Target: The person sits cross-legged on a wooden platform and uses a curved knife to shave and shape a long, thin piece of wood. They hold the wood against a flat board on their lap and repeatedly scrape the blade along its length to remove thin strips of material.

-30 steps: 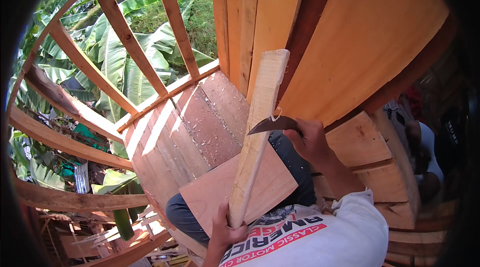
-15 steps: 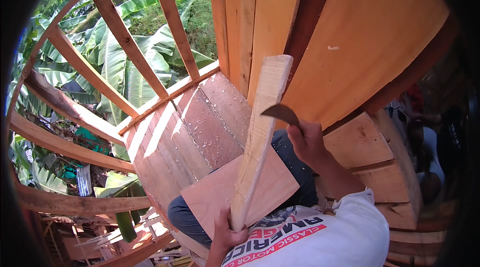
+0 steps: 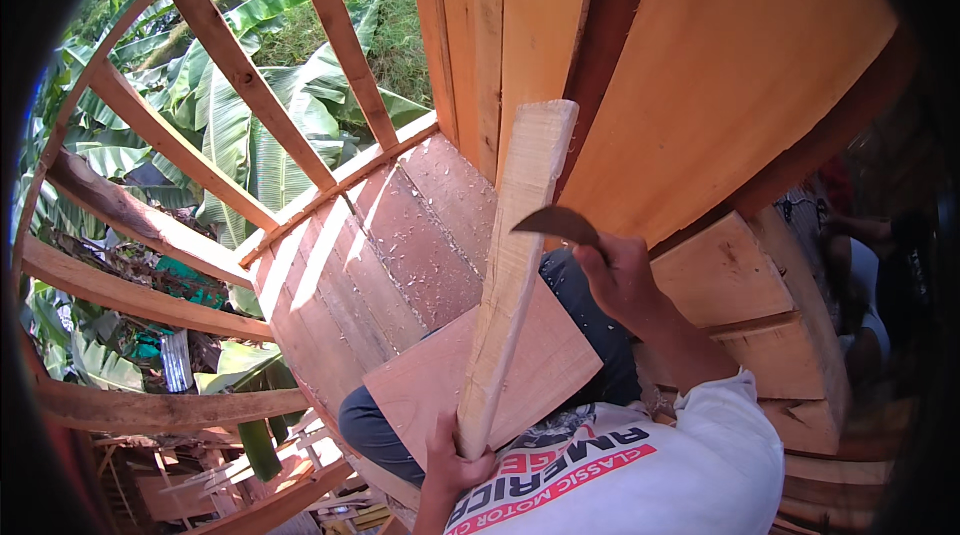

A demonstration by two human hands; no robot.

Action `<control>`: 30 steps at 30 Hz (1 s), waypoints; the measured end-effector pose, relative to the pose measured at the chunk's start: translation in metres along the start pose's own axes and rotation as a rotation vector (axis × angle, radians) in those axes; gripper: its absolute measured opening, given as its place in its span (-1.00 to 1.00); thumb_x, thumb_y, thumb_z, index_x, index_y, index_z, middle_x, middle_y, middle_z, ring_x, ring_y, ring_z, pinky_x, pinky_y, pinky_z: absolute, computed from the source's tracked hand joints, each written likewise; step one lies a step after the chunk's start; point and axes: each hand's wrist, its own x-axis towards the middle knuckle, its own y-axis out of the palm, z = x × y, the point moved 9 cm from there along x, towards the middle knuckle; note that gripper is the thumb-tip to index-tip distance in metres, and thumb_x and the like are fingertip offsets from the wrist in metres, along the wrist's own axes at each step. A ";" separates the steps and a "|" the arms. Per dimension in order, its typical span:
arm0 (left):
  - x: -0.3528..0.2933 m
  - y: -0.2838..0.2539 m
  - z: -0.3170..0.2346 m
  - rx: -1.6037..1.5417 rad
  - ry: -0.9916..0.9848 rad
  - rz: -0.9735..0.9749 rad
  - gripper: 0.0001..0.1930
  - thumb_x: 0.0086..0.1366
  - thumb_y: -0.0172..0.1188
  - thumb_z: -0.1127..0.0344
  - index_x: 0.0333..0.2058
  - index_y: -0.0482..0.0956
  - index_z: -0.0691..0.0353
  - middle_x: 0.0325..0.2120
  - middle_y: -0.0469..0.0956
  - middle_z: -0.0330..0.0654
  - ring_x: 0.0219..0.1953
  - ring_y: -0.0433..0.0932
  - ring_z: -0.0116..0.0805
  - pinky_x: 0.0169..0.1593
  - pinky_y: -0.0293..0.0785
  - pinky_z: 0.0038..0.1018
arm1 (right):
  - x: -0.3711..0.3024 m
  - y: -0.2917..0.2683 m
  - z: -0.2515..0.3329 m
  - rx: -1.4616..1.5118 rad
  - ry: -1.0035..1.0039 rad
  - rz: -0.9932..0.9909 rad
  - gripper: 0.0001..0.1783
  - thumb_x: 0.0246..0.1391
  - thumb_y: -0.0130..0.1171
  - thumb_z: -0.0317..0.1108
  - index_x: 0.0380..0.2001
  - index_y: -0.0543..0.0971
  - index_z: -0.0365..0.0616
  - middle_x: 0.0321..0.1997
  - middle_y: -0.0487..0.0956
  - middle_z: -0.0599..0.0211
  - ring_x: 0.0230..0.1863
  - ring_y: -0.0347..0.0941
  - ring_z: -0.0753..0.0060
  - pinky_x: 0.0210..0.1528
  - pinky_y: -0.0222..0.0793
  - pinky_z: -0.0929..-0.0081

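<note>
The left hand point(image 3: 460, 460) grasps a long, pale wooden slat point(image 3: 510, 265) by its partly hidden lower end; beyond that grip the slat slants over a flat, reddish-brown board point(image 3: 543, 345). The right hand point(image 3: 620, 277) clenches a dark, curved-blade knife point(image 3: 558, 224), handle concealed; whether blade touches slat is unclear.

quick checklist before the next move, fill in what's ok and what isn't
1. Left hand gripping the wooden strip near its lower end: ok.
2. Right hand closed around the handle end of the curved knife: ok.
3. Left hand clear of the blade: ok, the blade is over the strip's upper part.
4. Flat board across the legs, beneath the strip: ok.
5. Blade touching the strip: cannot tell from this angle.
6. Floor free of shavings: not ok, they are scattered there.
</note>
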 end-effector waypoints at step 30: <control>-0.004 -0.019 -0.018 0.157 0.040 -0.131 -0.42 -0.30 0.23 0.44 -0.14 0.38 0.34 -0.63 0.44 -0.04 -0.62 0.50 -0.16 -0.49 0.43 -0.39 | -0.020 0.030 0.036 -0.250 -0.480 0.191 -0.63 0.10 0.22 -0.09 -0.53 0.56 -0.22 -0.69 0.47 0.16 -0.68 0.44 0.18 -0.63 0.28 0.43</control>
